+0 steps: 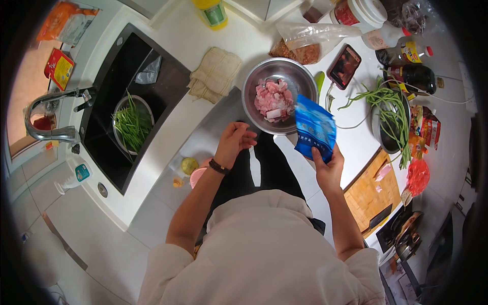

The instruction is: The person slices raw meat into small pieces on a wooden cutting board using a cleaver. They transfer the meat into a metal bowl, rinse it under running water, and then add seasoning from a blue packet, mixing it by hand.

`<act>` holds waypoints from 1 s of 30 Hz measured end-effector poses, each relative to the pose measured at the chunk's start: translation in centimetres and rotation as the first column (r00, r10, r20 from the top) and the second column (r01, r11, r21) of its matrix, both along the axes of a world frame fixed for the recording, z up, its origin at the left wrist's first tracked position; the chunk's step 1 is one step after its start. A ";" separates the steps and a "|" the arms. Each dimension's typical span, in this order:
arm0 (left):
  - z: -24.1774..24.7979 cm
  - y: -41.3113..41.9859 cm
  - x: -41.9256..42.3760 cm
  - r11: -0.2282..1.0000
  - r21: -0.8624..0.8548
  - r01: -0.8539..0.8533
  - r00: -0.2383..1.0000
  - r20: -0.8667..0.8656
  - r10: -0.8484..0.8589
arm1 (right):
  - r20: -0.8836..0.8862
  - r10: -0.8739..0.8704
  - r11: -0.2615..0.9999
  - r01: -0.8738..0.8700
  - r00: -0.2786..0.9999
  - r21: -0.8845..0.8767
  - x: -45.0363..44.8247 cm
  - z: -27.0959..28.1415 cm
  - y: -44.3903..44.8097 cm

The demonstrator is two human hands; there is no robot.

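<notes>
Before me on the white counter stands a stainless steel bowl (249, 82), with cut pieces of raw meat (271, 98) in it. My right hand (328, 164) grips the lower end of a blue packet (314, 126) that bears writing. The upper part of this packet overlaps the bowl's right rim, and its mouth is hidden. My left hand (235, 139) is raised just below and left of the bowl, fingers curled and partly apart, with nothing seen in it. A folded cloth (216, 72) lies left of the bowl.
The black sink (103, 126) at left holds a bowl of green stalks (131, 124). Right of the bowl are a phone (344, 66) with a white cable, long green beans (394, 110) over a metal bowl, and a wooden cutting board (371, 190). Bottles (408, 53) line the upper right.
</notes>
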State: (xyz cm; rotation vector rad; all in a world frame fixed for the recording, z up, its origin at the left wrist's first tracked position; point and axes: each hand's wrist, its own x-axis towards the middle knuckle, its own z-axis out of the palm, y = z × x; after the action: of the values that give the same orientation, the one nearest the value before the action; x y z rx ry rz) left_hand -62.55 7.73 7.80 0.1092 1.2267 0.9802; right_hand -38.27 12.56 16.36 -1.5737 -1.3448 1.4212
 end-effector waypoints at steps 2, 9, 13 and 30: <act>0.0 0.0 0.2 0.999 -0.006 -0.036 0.999 0.000 0.036 | 0.016 0.035 0.998 -0.034 0.999 -0.055 0.6 -0.3 0.3; -0.5 0.1 0.6 1.000 -0.012 -0.027 1.000 -0.004 0.027 | 0.074 0.090 0.996 -0.092 0.993 0.019 -1.1 -0.3 2.0; -0.4 -0.1 0.6 1.000 -0.011 -0.022 1.000 -0.008 0.022 | 0.009 0.090 0.994 -0.090 0.996 0.056 0.2 -0.7 1.6; -0.6 0.6 0.6 0.999 -0.036 -0.025 0.999 -0.036 0.023 | 0.023 0.045 0.999 -0.045 0.999 -0.018 2.6 -1.9 1.3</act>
State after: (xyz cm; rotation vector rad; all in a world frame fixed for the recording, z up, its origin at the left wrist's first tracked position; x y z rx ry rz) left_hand -61.97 8.29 7.17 0.0837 1.2803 0.9799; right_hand -35.68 13.89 14.48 -1.5852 -1.3934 1.4493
